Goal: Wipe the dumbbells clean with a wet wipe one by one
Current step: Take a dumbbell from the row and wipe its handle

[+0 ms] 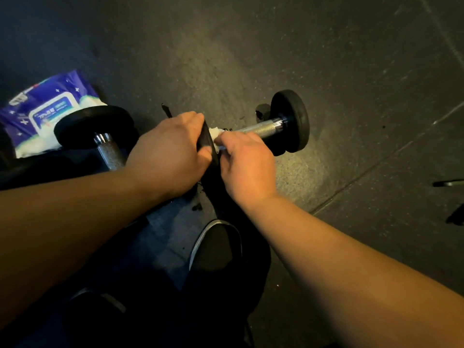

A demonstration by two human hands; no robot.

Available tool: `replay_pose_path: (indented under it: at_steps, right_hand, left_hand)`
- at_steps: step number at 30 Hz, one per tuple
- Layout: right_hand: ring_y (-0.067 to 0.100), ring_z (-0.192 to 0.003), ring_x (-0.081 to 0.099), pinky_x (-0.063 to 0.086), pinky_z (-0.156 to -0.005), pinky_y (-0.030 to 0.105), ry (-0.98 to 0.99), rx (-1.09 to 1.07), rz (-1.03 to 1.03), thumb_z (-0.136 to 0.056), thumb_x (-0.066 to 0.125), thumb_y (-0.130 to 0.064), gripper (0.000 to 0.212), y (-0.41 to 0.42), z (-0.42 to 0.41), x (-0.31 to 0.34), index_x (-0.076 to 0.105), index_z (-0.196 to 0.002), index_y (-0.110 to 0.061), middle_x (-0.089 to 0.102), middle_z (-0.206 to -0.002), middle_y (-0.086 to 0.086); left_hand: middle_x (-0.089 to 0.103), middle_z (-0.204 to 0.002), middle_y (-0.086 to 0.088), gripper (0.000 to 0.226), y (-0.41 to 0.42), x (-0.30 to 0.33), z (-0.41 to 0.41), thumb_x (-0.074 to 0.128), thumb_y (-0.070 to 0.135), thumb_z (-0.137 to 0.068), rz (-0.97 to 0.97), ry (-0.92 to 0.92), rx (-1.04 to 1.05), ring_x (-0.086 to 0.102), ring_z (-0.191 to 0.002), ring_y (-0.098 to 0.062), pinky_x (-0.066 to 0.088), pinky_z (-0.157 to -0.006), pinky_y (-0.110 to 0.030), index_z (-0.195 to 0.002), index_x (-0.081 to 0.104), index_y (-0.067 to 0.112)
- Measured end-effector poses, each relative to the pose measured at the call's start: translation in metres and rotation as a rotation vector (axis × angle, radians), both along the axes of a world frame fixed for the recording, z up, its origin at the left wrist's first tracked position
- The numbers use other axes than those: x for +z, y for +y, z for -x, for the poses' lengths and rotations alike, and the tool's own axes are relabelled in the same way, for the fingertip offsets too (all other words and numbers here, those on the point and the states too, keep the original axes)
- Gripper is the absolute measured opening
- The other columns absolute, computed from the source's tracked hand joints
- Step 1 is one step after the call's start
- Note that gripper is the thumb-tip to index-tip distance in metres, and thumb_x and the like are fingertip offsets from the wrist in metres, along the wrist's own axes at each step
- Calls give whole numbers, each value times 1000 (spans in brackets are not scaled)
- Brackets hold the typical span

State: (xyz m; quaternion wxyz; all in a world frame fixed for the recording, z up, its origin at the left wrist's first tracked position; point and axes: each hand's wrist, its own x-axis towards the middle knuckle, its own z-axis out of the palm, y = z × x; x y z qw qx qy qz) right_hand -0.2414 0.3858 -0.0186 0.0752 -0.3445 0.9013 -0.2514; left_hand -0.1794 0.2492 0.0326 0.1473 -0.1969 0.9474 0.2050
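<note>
Underfoot lies dark speckled rubber floor (326, 59), seamed into tiles. On it rests the dumbbell (281, 124); the left hand (173, 151) grips its near plate, while the right hand (247, 162) pinches a white wet wipe (216, 133) against the handle. Another dumbbell (93, 126) and a wipes pack (42, 106) lie left.

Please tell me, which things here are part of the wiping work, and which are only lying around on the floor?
Part of the job:
- dumbbell being wiped, near end gripped by the left hand
- wet wipe, held by the right hand
- second dumbbell on the left
- wipes pack behind it

Just lying about:
- dark bits on the floor
- dark objects at the right edge, unclear
</note>
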Motion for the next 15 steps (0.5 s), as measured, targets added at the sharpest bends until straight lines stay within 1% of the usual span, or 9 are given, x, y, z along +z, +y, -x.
replay_pose_path:
  at_steps: [4,5,7,9,10,11,12,13,15]
  right_hand:
    - [26,-78,56,47,-60,37,14,-19,31,-75,66,-4,13,0,-4,0,67,-85,-13,65,-78,0]
    - [26,-77,56,47,-60,38,16,-20,38,-75,67,-4,13,0,-4,0,67,-85,-13,65,-77,0]
    - [27,-77,57,49,-60,39,18,-21,54,-75,67,-4,13,-2,-3,-1,67,-85,-11,65,-77,2]
    - [28,-76,58,49,-59,38,18,-29,68,-74,68,-3,13,-5,0,-1,67,-85,-11,65,-77,2]
    - [27,-75,57,48,-57,36,24,-33,75,-73,68,-3,14,-7,1,-1,67,-84,-11,65,-76,1]
    - [27,-74,57,46,-56,34,31,-36,77,-73,69,-3,14,-9,2,-1,67,-84,-12,64,-75,1]
    - [26,-74,57,45,-55,33,35,-36,72,-73,69,-4,14,-11,2,-1,68,-84,-12,64,-74,0]
    - [25,-74,57,45,-56,33,38,-36,66,-74,69,-4,13,-12,3,-2,68,-84,-13,64,-74,-1]
    - [25,-74,58,42,-57,30,40,-62,75,-75,69,-3,13,-15,3,-2,69,-84,-13,64,-74,-1]
  left_hand:
    - [35,-149,-6,101,-4,4,1,69,58,-71,-21,-108,-117,38,-136,-28,41,-101,-44,-148,25,10]
    - [33,-150,-7,108,-6,4,4,73,60,-67,-25,-141,-120,36,-138,-28,39,-104,-44,-149,22,10]
    - [39,-143,-7,106,-12,2,12,78,63,-59,-38,-179,-96,40,-134,-28,42,-102,-46,-140,31,13]
    - [47,-128,-6,93,-19,0,22,79,65,-54,-47,-201,-83,47,-123,-29,46,-97,-49,-123,39,17]
    - [49,-120,-5,87,-23,0,27,78,67,-52,-58,-209,-81,49,-118,-29,48,-93,-49,-114,41,19]
    - [49,-116,-5,85,-28,0,32,78,69,-52,-73,-220,-81,50,-116,-30,48,-92,-49,-110,41,19]
    - [50,-121,-8,90,-33,0,36,79,69,-52,-88,-247,-84,49,-119,-31,47,-94,-49,-114,42,16]
    - [48,-130,-12,100,-38,1,40,80,69,-53,-98,-277,-88,46,-126,-32,44,-100,-49,-125,42,11]
    - [41,-142,-15,116,-45,1,44,79,70,-52,-88,-290,-87,41,-132,-34,41,-106,-49,-140,38,7]
